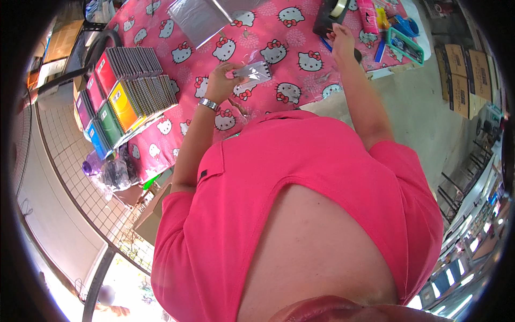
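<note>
My left hand (221,83), a metal watch on its wrist, is closed on the near end of a small spiral notepad (254,73) in shiny clear plastic wrap. The notepad is held just over the pink patterned tablecloth (241,49), and its dark coil shows along the right edge. My right hand (341,43) is at the near end of a black tape dispenser (325,20) with a roll of tape (338,7). Its fingertips are pinched together; whatever is between them is too small to make out.
Stacked spiral notebooks (137,88) in several colours stand at the table's left. Clear plastic sheets (199,21) lie at the back. A teal basket (406,47), a pink bottle (368,16) and a blue marker (380,51) are at the right. Cardboard boxes (465,78) stand beyond.
</note>
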### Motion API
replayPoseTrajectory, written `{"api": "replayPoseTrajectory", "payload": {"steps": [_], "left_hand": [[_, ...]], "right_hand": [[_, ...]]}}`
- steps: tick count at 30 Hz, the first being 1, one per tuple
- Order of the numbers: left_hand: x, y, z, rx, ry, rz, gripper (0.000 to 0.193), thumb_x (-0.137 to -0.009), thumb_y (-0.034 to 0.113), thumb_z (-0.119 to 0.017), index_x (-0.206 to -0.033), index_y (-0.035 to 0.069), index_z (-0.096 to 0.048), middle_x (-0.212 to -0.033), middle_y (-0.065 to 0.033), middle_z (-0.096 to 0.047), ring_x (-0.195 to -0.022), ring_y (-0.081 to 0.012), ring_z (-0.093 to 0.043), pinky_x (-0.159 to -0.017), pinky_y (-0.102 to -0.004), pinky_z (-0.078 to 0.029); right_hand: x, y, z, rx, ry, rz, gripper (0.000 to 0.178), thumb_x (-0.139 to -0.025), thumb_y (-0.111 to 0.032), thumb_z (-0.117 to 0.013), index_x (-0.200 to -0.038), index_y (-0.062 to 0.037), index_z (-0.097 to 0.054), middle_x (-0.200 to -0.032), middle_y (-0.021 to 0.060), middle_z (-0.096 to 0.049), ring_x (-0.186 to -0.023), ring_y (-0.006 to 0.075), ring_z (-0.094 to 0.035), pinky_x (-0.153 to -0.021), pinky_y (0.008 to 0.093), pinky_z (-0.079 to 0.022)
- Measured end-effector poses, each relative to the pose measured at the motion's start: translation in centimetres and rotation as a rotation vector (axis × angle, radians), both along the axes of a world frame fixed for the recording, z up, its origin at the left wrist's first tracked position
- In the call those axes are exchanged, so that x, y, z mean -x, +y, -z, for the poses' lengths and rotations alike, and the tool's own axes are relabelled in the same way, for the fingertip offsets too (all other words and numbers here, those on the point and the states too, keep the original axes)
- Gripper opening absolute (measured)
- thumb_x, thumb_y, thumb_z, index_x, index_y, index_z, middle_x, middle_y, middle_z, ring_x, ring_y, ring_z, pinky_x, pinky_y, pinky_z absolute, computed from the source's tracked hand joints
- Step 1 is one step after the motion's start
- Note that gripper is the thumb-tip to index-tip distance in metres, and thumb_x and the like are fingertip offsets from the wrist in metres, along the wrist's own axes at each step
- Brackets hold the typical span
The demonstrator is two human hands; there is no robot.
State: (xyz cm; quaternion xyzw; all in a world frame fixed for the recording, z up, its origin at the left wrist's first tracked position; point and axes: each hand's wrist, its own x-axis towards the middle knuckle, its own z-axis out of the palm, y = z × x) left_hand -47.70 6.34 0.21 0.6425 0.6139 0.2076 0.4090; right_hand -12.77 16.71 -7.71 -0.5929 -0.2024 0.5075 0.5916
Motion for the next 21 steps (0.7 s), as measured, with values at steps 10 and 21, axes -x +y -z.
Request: {"api": "replayPoseTrajectory", "payload": {"steps": [10, 21], "left_hand": [[-1.0, -2.3, 2.5, 0.074, -0.413, -0.300, 0.030, -0.077, 0.005, -0.066, -0.106, 0.000, -0.064, -0.100, -0.0031, -0.059, -0.086, -0.0115, -0.058, -0.076, -0.0232, -0.047], [-1.2, -2.5, 4.4, 0.114, -0.568, -0.306, 0.041, -0.085, 0.008, -0.061, -0.124, 0.004, -0.048, -0.114, -0.0079, -0.055, -0.100, -0.0142, -0.054, -0.082, -0.0276, -0.046]], "right_hand": [[7.8, -1.0, -1.4, 0.169, 0.285, -0.861, 0.006, -0.088, -0.012, -0.057, -0.088, -0.0065, -0.055, -0.075, 0.0003, -0.051, -0.059, 0.0075, -0.043, -0.050, 0.0218, -0.033], [18.3, 3.9, -3.6, 0.169, -0.950, -2.060, 0.052, -0.067, -0.051, -0.073, -0.076, -0.0023, -0.057, -0.060, 0.0075, -0.055, -0.059, 0.0191, -0.051, -0.054, 0.0348, -0.040]]}}
